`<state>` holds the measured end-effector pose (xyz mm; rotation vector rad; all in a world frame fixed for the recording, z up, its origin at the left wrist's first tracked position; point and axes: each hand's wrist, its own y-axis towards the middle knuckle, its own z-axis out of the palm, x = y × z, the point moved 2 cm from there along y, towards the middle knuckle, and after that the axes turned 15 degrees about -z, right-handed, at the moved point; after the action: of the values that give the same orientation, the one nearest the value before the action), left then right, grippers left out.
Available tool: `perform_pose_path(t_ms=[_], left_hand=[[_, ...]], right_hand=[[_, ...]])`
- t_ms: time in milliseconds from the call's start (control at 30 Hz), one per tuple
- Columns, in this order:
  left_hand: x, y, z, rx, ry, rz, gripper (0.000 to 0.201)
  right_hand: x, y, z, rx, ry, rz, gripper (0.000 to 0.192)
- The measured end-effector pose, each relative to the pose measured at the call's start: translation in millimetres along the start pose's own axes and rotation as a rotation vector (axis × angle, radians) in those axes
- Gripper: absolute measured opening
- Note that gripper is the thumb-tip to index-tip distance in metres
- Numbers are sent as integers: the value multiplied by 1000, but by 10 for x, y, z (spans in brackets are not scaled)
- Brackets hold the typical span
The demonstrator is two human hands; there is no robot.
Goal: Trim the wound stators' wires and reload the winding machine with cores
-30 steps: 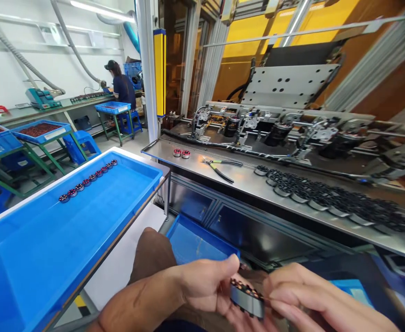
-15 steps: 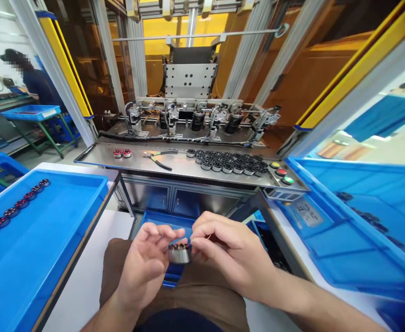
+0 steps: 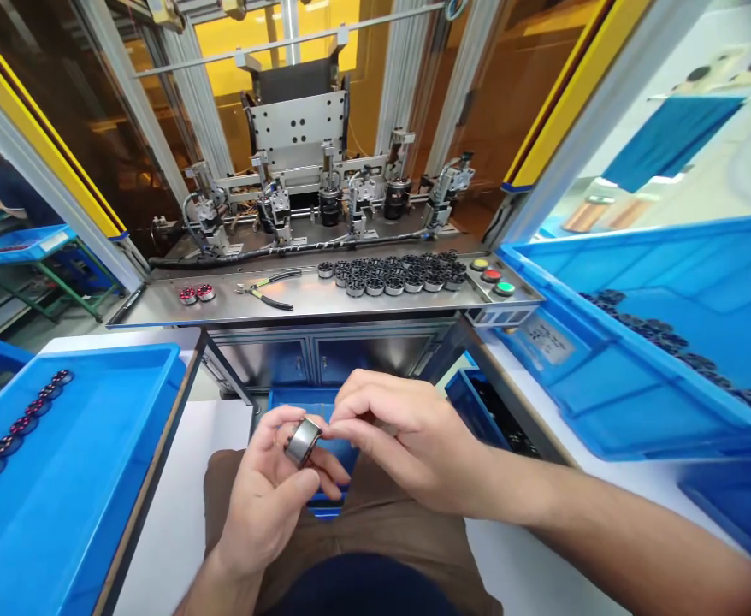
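Note:
My left hand [image 3: 273, 492] holds a motor stator [image 3: 302, 441], a short silver ring with dark and copper-coloured edges, tilted on its side between the fingers. At the ring's right edge, the thumb and forefinger of my right hand [image 3: 407, 436] are pinched together. A thin wire seems to run from the stator into that pinch, though the fingertips hide most of it. Both hands are above my lap, in front of the steel bench shelf [image 3: 253, 315].
Cutting pliers [image 3: 266, 295] lie on the shelf between two red-wound stators [image 3: 197, 294] and many dark-topped ones [image 3: 392, 275]. Control buttons [image 3: 492, 275] sit at its right end. Blue bins flank me: a left tray [image 3: 86, 462] with a row of parts, a right crate [image 3: 606, 376].
The stator has turned from level to tilted in my left hand. My right hand has shifted slightly left and up, still pinched at its edge. The camera view has swung right.

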<state>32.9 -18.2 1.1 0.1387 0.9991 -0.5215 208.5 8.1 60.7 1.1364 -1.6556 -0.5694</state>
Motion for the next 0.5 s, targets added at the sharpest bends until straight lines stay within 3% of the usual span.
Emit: perform_pose_path(t_ms=[100,267,500], left_hand=[[5,5,-11,-104,93,122,43],[77,24,-75,-111,192,239,40],[67,60,-107,-101,161,218,24]], right_hand=[[-11,-20,19,-44,12,28,16],[-6,-39,54,-94,33,50,17],[20,-93,124,-174,45,137,16]])
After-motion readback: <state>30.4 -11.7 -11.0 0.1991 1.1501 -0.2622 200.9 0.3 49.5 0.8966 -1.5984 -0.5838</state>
